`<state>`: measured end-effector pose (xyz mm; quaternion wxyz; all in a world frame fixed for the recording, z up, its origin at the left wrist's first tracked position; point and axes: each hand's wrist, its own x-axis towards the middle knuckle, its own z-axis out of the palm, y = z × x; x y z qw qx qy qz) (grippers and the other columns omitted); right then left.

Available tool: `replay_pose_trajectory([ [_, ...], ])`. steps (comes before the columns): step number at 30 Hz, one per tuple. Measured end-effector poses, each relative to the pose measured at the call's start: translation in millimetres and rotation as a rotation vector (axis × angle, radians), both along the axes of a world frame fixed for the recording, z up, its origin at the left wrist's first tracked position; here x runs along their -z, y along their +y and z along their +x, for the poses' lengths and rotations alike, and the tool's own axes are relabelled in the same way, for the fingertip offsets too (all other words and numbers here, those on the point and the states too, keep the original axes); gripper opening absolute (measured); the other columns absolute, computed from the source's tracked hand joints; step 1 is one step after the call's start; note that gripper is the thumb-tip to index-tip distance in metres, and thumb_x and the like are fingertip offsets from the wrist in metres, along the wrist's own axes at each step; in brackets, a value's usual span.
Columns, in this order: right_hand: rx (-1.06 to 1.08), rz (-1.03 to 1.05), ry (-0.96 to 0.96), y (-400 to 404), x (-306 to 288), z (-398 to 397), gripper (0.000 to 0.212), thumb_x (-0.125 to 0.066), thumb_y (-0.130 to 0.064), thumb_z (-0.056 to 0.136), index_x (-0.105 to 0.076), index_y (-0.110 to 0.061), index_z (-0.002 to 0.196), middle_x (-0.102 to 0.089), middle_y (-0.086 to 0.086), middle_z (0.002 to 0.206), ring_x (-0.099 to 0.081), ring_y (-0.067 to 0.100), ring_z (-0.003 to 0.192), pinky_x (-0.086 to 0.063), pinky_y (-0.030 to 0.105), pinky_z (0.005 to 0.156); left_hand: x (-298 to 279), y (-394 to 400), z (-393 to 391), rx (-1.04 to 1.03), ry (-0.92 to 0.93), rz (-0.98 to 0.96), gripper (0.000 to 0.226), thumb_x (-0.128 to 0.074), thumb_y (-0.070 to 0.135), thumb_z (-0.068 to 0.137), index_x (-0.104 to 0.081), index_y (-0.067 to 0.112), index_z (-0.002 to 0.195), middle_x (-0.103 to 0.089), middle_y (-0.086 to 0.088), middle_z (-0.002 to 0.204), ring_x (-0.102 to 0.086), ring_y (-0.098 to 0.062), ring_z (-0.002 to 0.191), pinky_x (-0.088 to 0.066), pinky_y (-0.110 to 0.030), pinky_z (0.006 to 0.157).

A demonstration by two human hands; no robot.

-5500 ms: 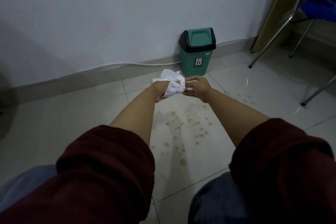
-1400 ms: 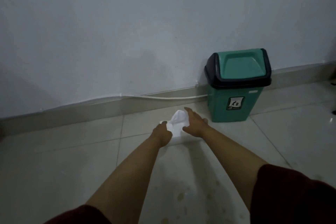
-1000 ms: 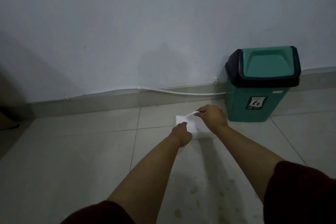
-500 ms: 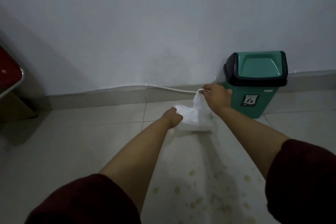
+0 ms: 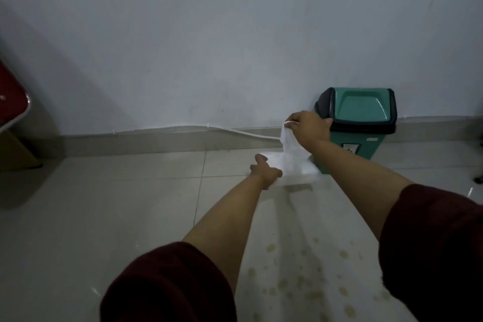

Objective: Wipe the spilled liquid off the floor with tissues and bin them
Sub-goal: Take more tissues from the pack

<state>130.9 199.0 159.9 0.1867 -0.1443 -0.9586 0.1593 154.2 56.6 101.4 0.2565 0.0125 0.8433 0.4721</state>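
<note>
**Tissue held at two points, bin just behind**

Item 1. Tissue (image 5: pixel 290 157): white, one sheet or a small stack; you cannot tell which. Its upper corner is drawn up into your right hand, while its lower part spreads flat on the floor (image 5: pixel 104 204) in front of the bin.

Item 2. Your right hand (image 5: pixel 308 128): raised above the floor, fingers pinched closed on the top corner of the tissue. The pinch sits at the left edge of the hand, and the tissue hangs down from it. The hand overlaps the left front of the bin in view; whether it touches the bin cannot be told.

Item 3. Your left hand (image 5: pixel 265 171): low, at the near left edge of the tissue, with the knuckles towards you. Whether it grips the tissue or only presses on it cannot be told.

Item 4. Bin (image 5: pixel 358 120): green body, dark collar, green swing lid, upright against the wall (image 5: pixel 235 34).

Item 5. Spilled liquid (image 5: pixel 308 282): yellowish drops scattered on the tiles, nearer to you than the tissue and well apart from it, between your forearms.

Item 6. White cable (image 5: pixel 209 127): runs along the skirting towards the bin.
</note>
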Motion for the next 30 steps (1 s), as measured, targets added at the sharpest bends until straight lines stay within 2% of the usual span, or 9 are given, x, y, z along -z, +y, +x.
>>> replay_pose_trajectory([
  [3,-0.024,0.037,-0.067,1.9,6.5,-2.5,0.024,-0.050,-0.031,0.096,-0.071,-0.026,0.106,-0.071,-0.002,0.106,-0.061,0.024,0.097,-0.028,0.041,0.090,19.1,17.4,5.1,0.148,0.224,-0.205,0.050,-0.059,0.019,0.086,-0.035,0.020,0.130,-0.018,-0.016,0.142,-0.036,-0.037,0.125,-0.039,-0.042,0.103],
  [6,-0.020,0.069,-0.117,5.1,22.9,-7.9,0.022,-0.052,-0.033,0.095,-0.070,-0.027,0.104,-0.071,-0.001,0.105,-0.061,0.024,0.098,-0.028,0.040,0.090,34.7,30.8,-6.9,0.352,0.357,-0.376,0.045,-0.056,0.027,0.090,-0.043,0.026,0.133,-0.007,-0.009,0.153,-0.021,-0.035,0.137,-0.027,-0.046,0.112],
  [9,-0.036,0.002,-0.132,8.8,37.7,-9.5,0.019,-0.054,-0.031,0.094,-0.071,-0.027,0.100,-0.071,-0.001,0.104,-0.060,0.023,0.100,-0.027,0.040,0.094,52.3,37.1,-18.6,0.523,0.330,-0.521,0.058,-0.049,0.034,0.095,-0.024,0.033,0.147,0.011,-0.004,0.159,-0.001,-0.037,0.146,-0.016,-0.055,0.116],
  [12,-0.074,0.026,-0.144,6.9,44.0,-13.5,0.019,-0.055,-0.033,0.093,-0.072,-0.028,0.100,-0.071,-0.003,0.104,-0.060,0.022,0.103,-0.028,0.041,0.095,69.4,36.1,-30.9,0.598,0.289,-0.611,0.069,-0.046,0.036,0.096,-0.002,0.039,0.150,0.027,0.000,0.157,0.014,-0.037,0.146,-0.010,-0.061,0.115],
  [18,-0.039,-0.018,0.135,3.5,30.9,-23.1,0.026,-0.047,-0.030,0.098,-0.069,-0.024,0.109,-0.068,0.001,0.106,-0.060,0.025,0.098,-0.030,0.040,0.090,98.3,23.2,-55.9,0.637,0.230,-0.673,0.072,-0.046,0.034,0.097,0.000,0.034,0.151,0.021,-0.009,0.158,0.006,-0.035,0.147,-0.011,-0.053,0.119],
  [22,-0.042,-0.069,0.205,5.3,21.6,-20.8,0.027,-0.048,-0.035,0.097,-0.069,-0.020,0.106,-0.067,0.001,0.104,-0.060,0.023,0.096,-0.034,0.040,0.088,105.3,12.4,-66.7,0.558,0.222,-0.518,0.068,-0.050,0.036,0.095,-0.015,0.027,0.152,0.005,-0.013,0.160,-0.005,-0.034,0.148,-0.013,-0.043,0.120],
  [25,-0.099,-0.155,0.154,3.1,21.4,-6.9,0.025,-0.052,-0.033,0.096,-0.069,-0.014,0.100,-0.068,0.004,0.101,-0.060,0.024,0.095,-0.044,0.045,0.089,84.3,-2.7,-74.8,0.292,0.084,-0.127,0.080,-0.071,0.032,0.081,-0.029,0.014,0.147,-0.026,-0.014,0.154,-0.031,-0.033,0.139,-0.031,-0.043,0.114],
  [28,-0.150,-0.225,0.110,-8.3,17.9,9.4,0.024,-0.056,-0.027,0.094,-0.069,-0.007,0.097,-0.069,0.008,0.096,-0.059,0.021,0.086,-0.049,0.040,0.082,49.9,-25.6,-80.1,0.126,-0.082,0.185,0.114,-0.082,0.033,0.069,-0.005,0.018,0.151,-0.024,-0.009,0.154,-0.033,-0.030,0.138,-0.035,-0.047,0.111],
  [30,-0.162,-0.268,0.047,-21.6,9.9,19.9,0.022,-0.057,-0.024,0.094,-0.069,-0.007,0.098,-0.069,0.009,0.097,-0.057,0.016,0.084,-0.047,0.030,0.076,26.5,-38.0,-80.6,0.172,0.008,0.206,0.122,-0.085,0.031,0.065,0.001,0.023,0.151,-0.019,-0.006,0.156,-0.027,-0.026,0.142,-0.030,-0.046,0.114],
])
